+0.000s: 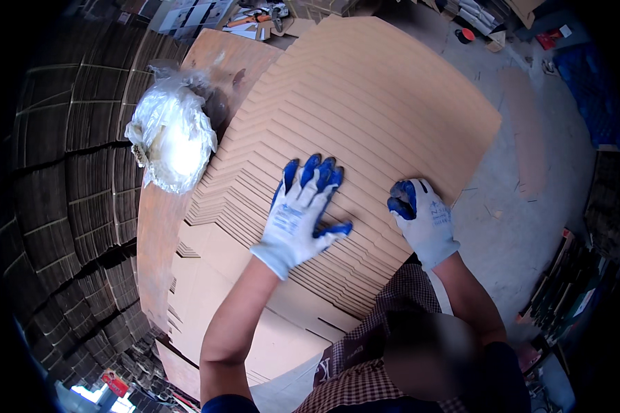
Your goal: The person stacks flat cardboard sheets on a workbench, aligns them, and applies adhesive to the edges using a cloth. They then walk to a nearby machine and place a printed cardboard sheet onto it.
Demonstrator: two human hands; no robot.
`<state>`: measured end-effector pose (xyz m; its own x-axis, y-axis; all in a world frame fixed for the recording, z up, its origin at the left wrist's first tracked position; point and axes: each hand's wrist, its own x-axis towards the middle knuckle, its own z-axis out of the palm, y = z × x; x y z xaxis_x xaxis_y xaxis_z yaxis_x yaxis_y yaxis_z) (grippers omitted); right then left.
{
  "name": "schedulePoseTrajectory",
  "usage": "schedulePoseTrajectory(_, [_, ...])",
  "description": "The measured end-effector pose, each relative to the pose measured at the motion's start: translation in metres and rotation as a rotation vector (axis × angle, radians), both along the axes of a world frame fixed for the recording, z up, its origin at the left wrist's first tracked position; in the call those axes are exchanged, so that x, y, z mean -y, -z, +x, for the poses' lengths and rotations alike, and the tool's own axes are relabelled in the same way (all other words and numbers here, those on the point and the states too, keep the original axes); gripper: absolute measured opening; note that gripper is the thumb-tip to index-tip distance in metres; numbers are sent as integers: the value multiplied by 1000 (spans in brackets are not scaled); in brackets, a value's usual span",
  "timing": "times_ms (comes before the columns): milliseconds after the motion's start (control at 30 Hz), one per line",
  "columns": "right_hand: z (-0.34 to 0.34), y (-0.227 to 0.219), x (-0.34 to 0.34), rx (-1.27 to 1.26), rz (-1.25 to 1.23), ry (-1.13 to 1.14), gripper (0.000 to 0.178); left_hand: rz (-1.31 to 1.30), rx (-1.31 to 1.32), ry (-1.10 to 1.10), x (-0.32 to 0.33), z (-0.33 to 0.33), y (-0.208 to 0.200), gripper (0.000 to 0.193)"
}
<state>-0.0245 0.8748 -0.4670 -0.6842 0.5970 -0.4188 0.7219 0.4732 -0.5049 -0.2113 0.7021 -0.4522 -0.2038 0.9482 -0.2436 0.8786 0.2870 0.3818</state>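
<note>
A fanned stack of flat brown cardboard sheets (365, 89) lies across a wooden table, its overlapping edges stepping toward me. My left hand (300, 213), in a white glove with blue-coated fingers, rests on the fanned sheets with its fingers stretched out and thumb apart. Over by the right edge of the stack is my right hand (420, 210) in a matching glove, with its fingers curled in toward the thumb. Whatever it may hold is hidden. Nearer to me, more cardboard (255, 296) with cut slots lies under the fanned sheets.
On the wooden table's (160, 241) left side sits a crumpled clear plastic bag (174, 134). Tall bundles of strapped cardboard (89, 151) line the left. To the right, a cardboard strip (523, 131) lies on the grey floor (492, 227). A blue plastic-looking heap (592, 89) stands beyond.
</note>
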Motion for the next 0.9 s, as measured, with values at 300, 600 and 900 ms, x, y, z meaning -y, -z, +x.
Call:
schedulePoseTrajectory(300, [-10, -10, 54, -54, -25, -231, 36, -1, 111, -84, 56, 20, -29, 72])
schedulePoseTrajectory(600, [-26, -18, 55, 119, -13, -291, 39, -107, 31, 8, 47, 39, -28, 101])
schedulePoseTrajectory(900, [-28, -17, 54, 133, -20, -304, 38, -100, 37, 17, 51, 38, -30, 98])
